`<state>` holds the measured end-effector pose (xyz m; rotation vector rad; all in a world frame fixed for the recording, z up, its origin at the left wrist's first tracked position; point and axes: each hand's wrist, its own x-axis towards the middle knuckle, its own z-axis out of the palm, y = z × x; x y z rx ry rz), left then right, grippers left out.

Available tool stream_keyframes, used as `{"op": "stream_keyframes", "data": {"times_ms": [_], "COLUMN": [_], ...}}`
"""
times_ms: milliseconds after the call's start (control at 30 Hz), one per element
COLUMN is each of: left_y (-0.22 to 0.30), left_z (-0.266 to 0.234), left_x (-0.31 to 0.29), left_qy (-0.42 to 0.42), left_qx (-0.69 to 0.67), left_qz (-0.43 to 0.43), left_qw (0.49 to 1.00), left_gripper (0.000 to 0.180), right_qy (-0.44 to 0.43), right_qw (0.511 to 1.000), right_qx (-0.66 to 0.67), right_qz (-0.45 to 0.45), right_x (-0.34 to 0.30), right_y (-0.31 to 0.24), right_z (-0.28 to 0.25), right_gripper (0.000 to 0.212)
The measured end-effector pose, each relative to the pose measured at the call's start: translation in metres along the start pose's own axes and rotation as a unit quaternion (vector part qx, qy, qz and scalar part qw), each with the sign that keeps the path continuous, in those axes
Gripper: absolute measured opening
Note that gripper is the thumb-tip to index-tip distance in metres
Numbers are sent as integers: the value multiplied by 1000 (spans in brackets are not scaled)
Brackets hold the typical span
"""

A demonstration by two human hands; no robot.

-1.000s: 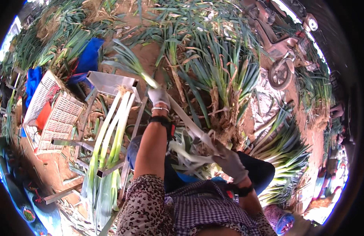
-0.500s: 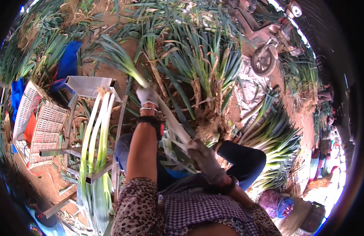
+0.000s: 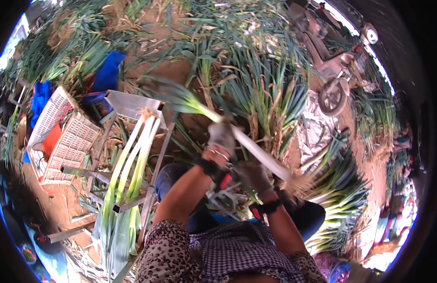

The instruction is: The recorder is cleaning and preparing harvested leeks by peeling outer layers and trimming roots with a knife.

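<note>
A leek (image 3: 260, 153) slants across the middle, green leaves fanning to the upper left and a brown, rooty end at the lower right. My left hand (image 3: 221, 137), in a pale work glove, is closed around its white shaft just below the leaves. Close under the shaft is my right hand (image 3: 253, 176), also gloved. Motion smears its fingers, so whether it grips the leek is unclear. To the left, several cleaned leeks (image 3: 128, 158) lie on a metal rack (image 3: 150, 188), roots against its trough-like end (image 3: 128, 103) and leaves hanging toward me.
A white woven basket (image 3: 72, 153) with something orange inside stands left of the rack. Unpeeled leeks (image 3: 265, 89) are heaped ahead. Another leek pile (image 3: 339, 198) lies to my right. A wheeled vehicle (image 3: 332, 96) is parked at the far right. Leaf scraps litter the ground.
The leek and my left hand have moved right relative to my body. My right hand has gone from the leek's lower end to beside its shaft. The surroundings have shifted slightly right in view.
</note>
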<state>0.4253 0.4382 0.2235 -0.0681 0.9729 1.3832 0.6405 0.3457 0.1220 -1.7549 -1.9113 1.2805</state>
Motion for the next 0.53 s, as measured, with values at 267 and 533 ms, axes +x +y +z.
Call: {"op": "stream_keyframes", "data": {"times_ms": [267, 533], "left_y": [-56, 32], "left_z": [39, 63], "left_x": [-166, -173], "left_qy": [-375, -462], "left_qx": [257, 554], "left_qz": [181, 296], "left_qw": [872, 626], "left_gripper": [65, 83], "right_qy": [160, 219], "right_qw": [968, 902], "right_qx": [138, 211], "right_qz": [-138, -307], "right_x": [-55, -166], "right_y": [-126, -243], "right_z": [-80, -199], "right_gripper": [59, 58]}}
